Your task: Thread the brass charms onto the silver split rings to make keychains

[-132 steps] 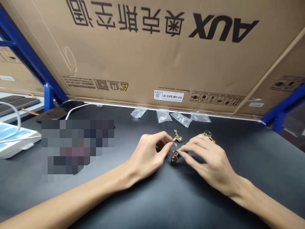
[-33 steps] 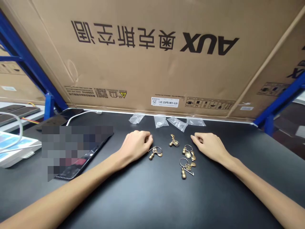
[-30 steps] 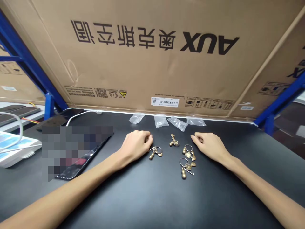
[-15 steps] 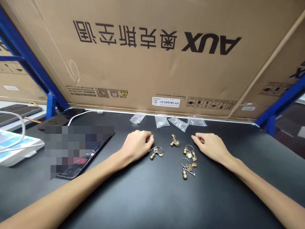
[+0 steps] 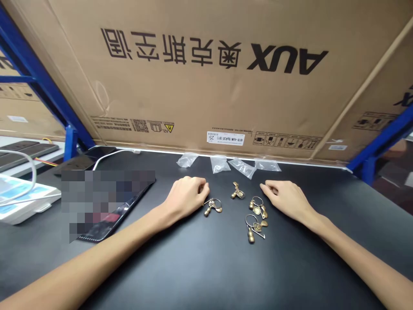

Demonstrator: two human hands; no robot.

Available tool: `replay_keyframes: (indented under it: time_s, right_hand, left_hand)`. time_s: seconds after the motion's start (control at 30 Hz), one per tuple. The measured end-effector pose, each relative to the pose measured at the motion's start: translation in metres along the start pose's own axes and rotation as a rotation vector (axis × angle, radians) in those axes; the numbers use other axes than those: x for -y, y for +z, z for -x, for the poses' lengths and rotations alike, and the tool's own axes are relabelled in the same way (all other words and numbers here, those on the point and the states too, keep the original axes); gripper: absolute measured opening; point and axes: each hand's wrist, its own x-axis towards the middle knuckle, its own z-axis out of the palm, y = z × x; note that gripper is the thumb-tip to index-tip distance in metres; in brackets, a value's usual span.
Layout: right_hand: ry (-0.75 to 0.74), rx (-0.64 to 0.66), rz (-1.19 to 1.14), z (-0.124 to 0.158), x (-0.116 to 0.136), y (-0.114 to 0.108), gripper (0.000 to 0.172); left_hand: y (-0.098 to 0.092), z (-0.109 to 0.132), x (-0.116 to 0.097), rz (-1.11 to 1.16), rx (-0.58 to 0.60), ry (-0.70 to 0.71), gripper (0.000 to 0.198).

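Note:
My left hand rests on the black table with its fingers curled in, nothing visible in them. Right beside its thumb side lies a brass keychain with a ring and a small gourd charm; whether they touch I cannot tell. On the other side my right hand lies with bent fingers, also closed and holding nothing I can see. Just left of it sits a second keychain, and nearer to me a third keychain with a gourd and a hook-shaped piece. Farther back, between the hands, is a smaller bunch of brass charms.
Several clear plastic bags lie along the table's back edge, before a large cardboard box. Blue frame posts stand at both sides. At left are a dark tablet-like device, partly blurred out, a white cable and a white box.
The whole view has shifted very slightly to the right. Both hands and the keychains keep their places on the table.

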Motion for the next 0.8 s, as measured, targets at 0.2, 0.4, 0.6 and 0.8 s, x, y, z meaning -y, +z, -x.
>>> replay_keyframes:
  time_s: [0.2,0.4,0.6,0.8]
  right_hand:
    - [-0.014,-0.003,-0.007,0.0,0.001,-0.001,0.043]
    - [-0.015,0.002,-0.024,0.001,0.002,-0.002,0.043]
    - [-0.007,0.007,-0.032,0.002,0.003,-0.003,0.043]
    - [-0.016,0.0,-0.047,0.001,0.002,-0.001,0.045]
  left_hand:
    - [0.001,0.0,0.0,0.036,-0.004,0.009,0.035]
    - [-0.014,0.007,-0.011,0.137,0.075,0.184,0.013]
    - [-0.016,0.016,-0.016,-0.024,0.126,0.491,0.011]
    - [-0.011,0.014,-0.014,-0.007,0.101,0.525,0.021]
